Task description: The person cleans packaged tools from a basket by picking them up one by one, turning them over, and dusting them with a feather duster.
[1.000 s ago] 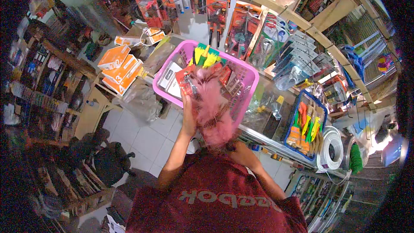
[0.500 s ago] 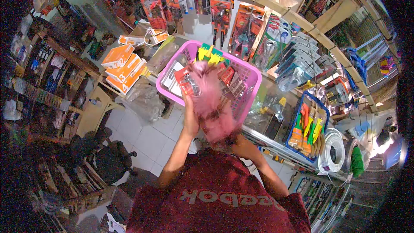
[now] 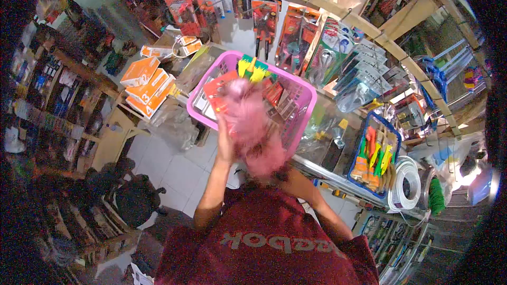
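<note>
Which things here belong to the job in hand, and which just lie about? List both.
Job in hand, it seems:
red packet, in the left hand
pink, blurred duster-like thing, at the right hand
pink basket, beneath the packet

Lying or hanging about:
orange numbered boxes
brushes with coloured handles
white coil
green roll
hanging orange packs

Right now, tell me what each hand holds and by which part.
The left hand holds a red packet near its lower edge. The right hand seems to grip the fluffy pink thing's near end, but blur hides that hold.
</note>
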`<state>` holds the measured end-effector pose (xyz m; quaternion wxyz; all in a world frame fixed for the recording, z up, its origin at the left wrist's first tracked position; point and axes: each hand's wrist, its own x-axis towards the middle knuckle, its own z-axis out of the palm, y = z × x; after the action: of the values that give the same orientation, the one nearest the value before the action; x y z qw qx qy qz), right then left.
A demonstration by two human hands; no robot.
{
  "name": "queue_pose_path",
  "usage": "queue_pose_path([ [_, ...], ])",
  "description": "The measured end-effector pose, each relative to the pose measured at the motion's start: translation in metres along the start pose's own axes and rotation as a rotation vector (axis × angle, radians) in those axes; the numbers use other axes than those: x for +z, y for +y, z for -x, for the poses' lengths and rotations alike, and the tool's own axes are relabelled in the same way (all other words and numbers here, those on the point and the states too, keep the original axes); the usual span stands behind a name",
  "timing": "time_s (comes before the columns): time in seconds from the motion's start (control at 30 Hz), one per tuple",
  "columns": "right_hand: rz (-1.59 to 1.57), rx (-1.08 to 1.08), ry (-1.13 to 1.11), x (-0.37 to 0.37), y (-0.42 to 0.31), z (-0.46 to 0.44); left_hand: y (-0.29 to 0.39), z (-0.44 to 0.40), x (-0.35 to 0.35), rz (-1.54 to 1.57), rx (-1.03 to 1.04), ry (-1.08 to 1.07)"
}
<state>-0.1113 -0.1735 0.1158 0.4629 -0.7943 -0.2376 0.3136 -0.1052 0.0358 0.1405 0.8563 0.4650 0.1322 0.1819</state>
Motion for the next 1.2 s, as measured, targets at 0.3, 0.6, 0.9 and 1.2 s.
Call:
queue_pose_path([
  [0.3,0.264,0.020,-0.078,-0.037,0.081,0.049,0.035,-0.022,-0.013,0.216,0.241,-0.194],
  [0.6,0.196,0.122,-0.010,-0.016,0.082,0.033,0.016,-0.032,0.008,0.233,0.184,-0.036],
  [0.9,0.408,0.300,-0.157,-0.007,0.133,0.044,0.022,-0.036,0.007,0.372,0.137,-0.147],
  [1.2,0.217,0.188,-0.048,-0.007,0.125,0.064,0.044,-0.044,0.015,0.398,0.161,-0.218],
])
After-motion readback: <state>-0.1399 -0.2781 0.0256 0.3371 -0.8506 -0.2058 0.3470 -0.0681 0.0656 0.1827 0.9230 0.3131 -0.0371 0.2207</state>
